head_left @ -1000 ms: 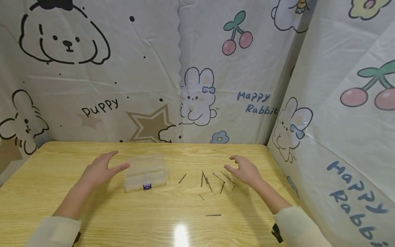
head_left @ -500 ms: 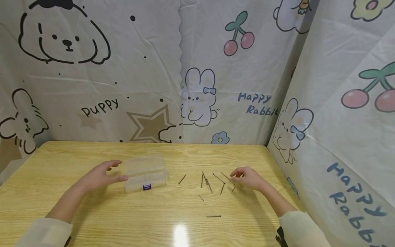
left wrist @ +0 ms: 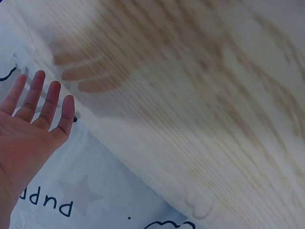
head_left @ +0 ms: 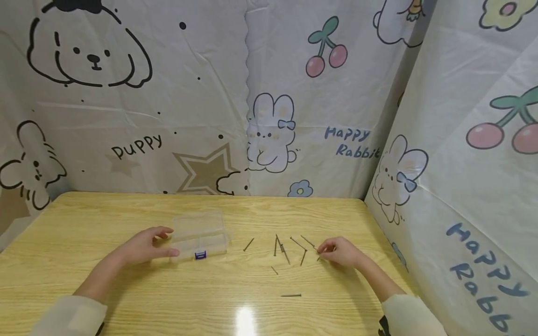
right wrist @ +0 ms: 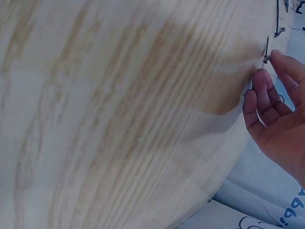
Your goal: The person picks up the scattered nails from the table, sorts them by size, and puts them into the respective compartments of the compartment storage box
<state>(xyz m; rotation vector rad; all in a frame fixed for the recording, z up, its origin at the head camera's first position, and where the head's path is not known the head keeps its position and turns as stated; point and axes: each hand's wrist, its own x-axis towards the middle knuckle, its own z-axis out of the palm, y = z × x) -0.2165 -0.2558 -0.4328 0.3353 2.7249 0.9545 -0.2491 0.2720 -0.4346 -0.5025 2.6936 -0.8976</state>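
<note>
Left of the table's middle is a clear plastic box with a blue-purple latch; whether its lid is raised cannot be told. My left hand is at its left side, with fingers and thumb spread apart near the edge. In the left wrist view my left hand shows extended fingers. To the right, my right hand has its fingertips down at a thin dark screw. My right hand has bent fingers in its wrist view. Whether they pinch the screw is unclear.
Several more thin screws or nails lie scattered between the box and my right hand. A single one lies nearer the front of the wooden table. Printed cloth hangs behind the table and along its right side.
My right hand has come down to the table and its fingers have drawn together beside a screw. My left hand has lowered to the box's left edge. The box stays in place.
</note>
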